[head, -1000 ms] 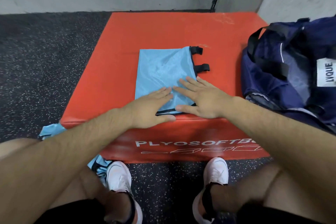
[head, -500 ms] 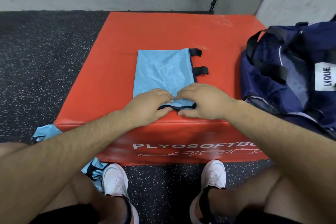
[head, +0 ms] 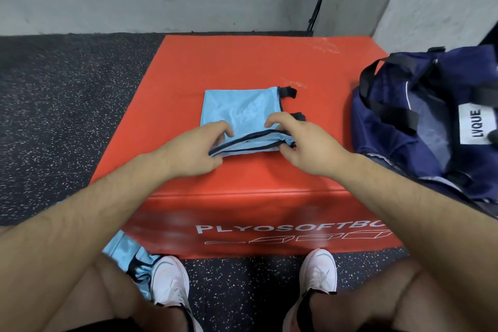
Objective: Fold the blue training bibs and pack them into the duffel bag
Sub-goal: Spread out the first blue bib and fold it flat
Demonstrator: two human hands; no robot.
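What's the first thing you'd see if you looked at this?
The big orange box fills the middle, with a light blue bib lying on top. The left hand and right hand pinch the bib's near edge. A dark blue duffel bag sits at the box's right.

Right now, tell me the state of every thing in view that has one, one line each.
plyo box, upright on the floor, bearing one bib.
bib on the box, partly folded, near edge lifted.
left grip, pinching that bib's near-left corner.
right grip, pinching its near-right corner.
duffel bag, open, at the box's right side.
bib on the floor, crumpled, unfolded, beside the left shoe.
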